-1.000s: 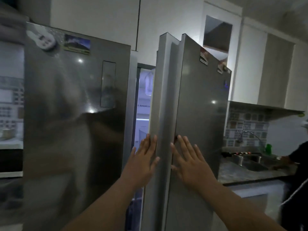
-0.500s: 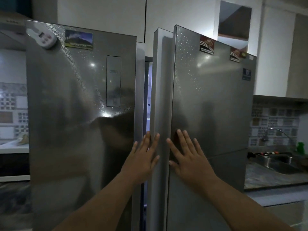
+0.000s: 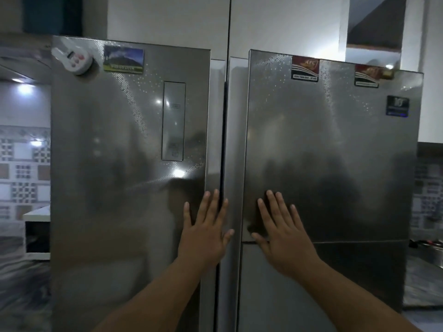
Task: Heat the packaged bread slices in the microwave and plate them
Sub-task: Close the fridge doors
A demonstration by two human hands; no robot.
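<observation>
Steel fridge doors (image 3: 124, 188); KFC magnet (image 3: 305, 68); hands flat: left (image 3: 203, 236), right (image 3: 285, 240).

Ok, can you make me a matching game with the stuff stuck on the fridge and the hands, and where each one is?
Things:
1. white bunny-shaped magnet
2. landscape picture magnet
3. red and white KFC sticker
4. right hand

Places:
A. top left corner of the right steel fridge door
B. flat on the right door, low down
C. top left corner of the left steel fridge door
D. just right of the bunny

Pairs: 1-C, 2-D, 3-A, 4-B
</observation>
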